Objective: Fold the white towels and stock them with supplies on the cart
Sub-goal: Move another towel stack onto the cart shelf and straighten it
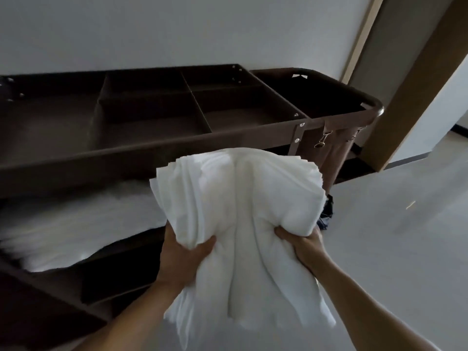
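While fingers pinch it, towel bulges above.

Towel plain white; cart dk brown; wall pale grey; floor grey

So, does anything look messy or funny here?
Yes. The white towel is a crumpled bundle, not folded: the left hand and right hand grip it in bunches, and loose ends dangle below. The cart itself looks fine.
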`<state>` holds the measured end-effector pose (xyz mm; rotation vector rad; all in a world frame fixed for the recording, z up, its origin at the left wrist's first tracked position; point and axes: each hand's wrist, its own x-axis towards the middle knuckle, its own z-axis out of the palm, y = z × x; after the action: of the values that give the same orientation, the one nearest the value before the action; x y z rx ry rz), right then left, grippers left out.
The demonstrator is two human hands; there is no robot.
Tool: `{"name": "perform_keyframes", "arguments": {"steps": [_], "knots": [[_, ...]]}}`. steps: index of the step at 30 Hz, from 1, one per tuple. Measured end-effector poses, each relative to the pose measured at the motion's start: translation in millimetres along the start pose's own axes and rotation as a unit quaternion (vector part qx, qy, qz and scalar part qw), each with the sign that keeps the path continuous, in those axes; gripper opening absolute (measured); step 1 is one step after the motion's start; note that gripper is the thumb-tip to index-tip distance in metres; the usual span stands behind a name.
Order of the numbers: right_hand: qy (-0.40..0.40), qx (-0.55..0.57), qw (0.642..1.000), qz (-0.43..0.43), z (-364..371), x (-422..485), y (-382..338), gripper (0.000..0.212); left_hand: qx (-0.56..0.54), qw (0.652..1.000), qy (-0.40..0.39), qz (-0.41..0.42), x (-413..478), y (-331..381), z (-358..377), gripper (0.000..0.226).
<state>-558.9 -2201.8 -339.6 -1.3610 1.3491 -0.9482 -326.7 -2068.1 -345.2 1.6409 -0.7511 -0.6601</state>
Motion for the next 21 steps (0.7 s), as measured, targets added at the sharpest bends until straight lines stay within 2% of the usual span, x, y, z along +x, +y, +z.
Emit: {"name": "perform_keyframes", "arguments": {"steps": [6,10,12,14,18,21], "knots": [[-0.100,-0.025,0.994,-0.026,21,85,14,0.095,0.026,0.996,0.070,-0.041,37,-9,46,0.087],[-0.108,-0.055,0.993,-0.014,38,110,-1,0.081,0.068,0.991,0.102,-0.050,62,-1,55,0.068],[-0.093,-0.088,0.992,0.001,47,118,-9,0.073,0.088,0.989,0.103,-0.057,77,6,55,0.080],[-0.063,-0.112,0.990,0.055,55,124,-17,0.077,0.103,0.986,0.105,-0.074,93,11,54,0.099],[-0.045,-0.078,0.973,0.212,63,142,-35,0.111,0.130,0.969,0.145,-0.151,129,16,54,0.117],[-0.076,-0.076,0.962,0.251,60,158,-44,0.119,0.181,0.948,0.165,-0.205,145,22,53,0.120]]}}
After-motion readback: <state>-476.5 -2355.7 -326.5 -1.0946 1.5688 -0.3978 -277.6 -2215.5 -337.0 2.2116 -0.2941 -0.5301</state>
